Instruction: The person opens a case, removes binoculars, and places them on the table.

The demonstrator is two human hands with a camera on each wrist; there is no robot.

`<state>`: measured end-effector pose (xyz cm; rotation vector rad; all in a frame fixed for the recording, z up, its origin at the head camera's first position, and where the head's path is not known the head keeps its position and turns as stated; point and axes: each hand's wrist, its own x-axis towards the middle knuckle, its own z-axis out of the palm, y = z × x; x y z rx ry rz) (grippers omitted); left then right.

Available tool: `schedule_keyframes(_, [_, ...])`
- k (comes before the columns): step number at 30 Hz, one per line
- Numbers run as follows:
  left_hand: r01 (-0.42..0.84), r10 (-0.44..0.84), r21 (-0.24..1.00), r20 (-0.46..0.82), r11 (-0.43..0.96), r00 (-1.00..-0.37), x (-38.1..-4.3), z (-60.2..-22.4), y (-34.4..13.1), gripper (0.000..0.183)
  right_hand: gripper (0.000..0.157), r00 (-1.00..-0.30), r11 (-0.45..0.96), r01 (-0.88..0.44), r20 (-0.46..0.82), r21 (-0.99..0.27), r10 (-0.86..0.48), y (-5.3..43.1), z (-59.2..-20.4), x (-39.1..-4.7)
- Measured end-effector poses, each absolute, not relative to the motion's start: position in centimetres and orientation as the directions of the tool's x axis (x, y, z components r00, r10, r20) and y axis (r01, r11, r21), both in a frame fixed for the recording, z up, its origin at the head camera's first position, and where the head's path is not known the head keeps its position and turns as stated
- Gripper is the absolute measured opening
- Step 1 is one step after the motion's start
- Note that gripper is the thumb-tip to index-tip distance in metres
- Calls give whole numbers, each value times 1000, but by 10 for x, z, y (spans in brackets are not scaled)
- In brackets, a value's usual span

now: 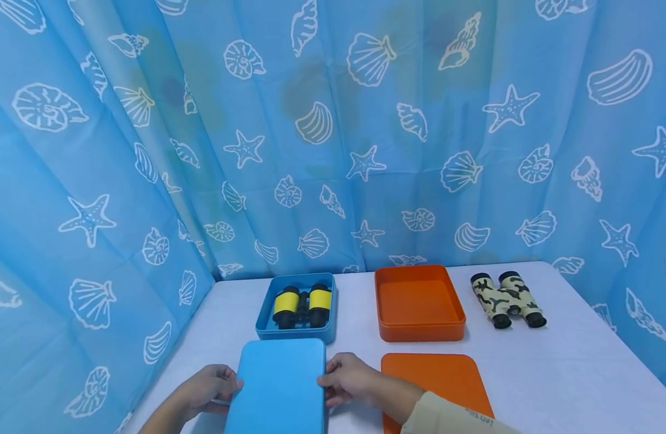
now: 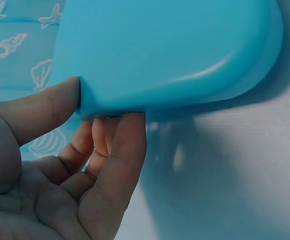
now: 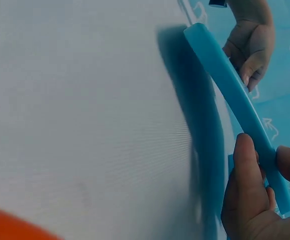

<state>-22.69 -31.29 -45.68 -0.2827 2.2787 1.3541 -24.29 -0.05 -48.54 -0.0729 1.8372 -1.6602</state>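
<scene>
A blue box lid (image 1: 281,389) is held between both hands above the white table, near its front. My left hand (image 1: 207,389) pinches the lid's left edge, thumb on top and fingers beneath. On the opposite edge, my right hand (image 1: 350,381) grips in the same way. In the right wrist view the lid (image 3: 234,95) stands off the table and casts a shadow. Just behind it sits a blue box (image 1: 262,322), and black and yellow binoculars (image 1: 319,298) lie inside that box.
An orange box (image 1: 419,295) stands right of the blue one, with an orange lid (image 1: 430,380) lying in front, partly under my right forearm. Camouflage binoculars (image 1: 508,301) lie at the back right. A blue shell-print curtain (image 1: 333,150) hangs behind the table (image 1: 571,374).
</scene>
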Motion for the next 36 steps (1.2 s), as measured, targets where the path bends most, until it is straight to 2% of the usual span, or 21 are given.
schedule_keyframes(5, [-404, 52, 747, -503, 528, -863, -224, -459, -311, 28, 29, -772, 237, 378, -446, -895, -453, 1, -490, -242])
schedule_keyframes(11, [-376, 61, 747, -484, 549, -873, -222, -465, -309, 29, 26, -787, 285, 345, -441, -894, -431, 1, -489, -241])
schedule_keyframes(25, [-383, -38, 655, -476, 651, -879, -221, -467, -301, 23, 24, -810, 382, 320, -460, -867, -364, -4, -489, -238])
schedule_keyframes(36, [-379, -107, 544, -466, 749, -878, -226, -469, -289, 22, 21, -821, 514, 214, -438, -830, -366, -3, -480, -234])
